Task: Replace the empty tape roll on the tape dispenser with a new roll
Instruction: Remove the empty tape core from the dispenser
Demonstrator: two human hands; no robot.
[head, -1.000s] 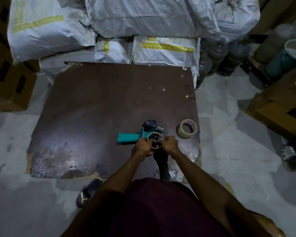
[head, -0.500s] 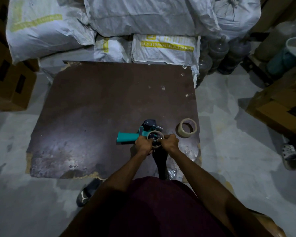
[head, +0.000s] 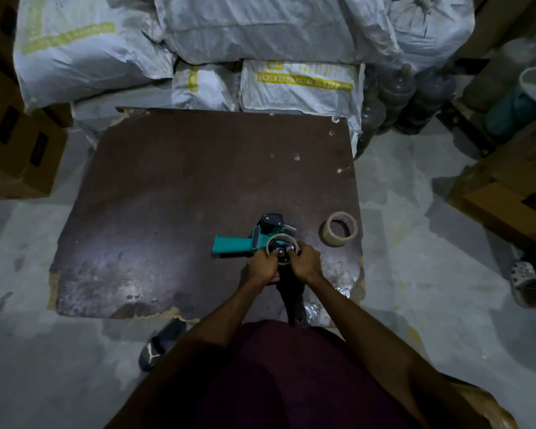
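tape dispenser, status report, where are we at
Both hands, left and right, gripping the spent roll on the tape dispenser. Roll not off yet. New roll lies apart on the board, nothing in the way.

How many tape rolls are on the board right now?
2: a thin roll on the teal dispenser, gripped by both hands, and a loose roll lying beside it near the board's edge.
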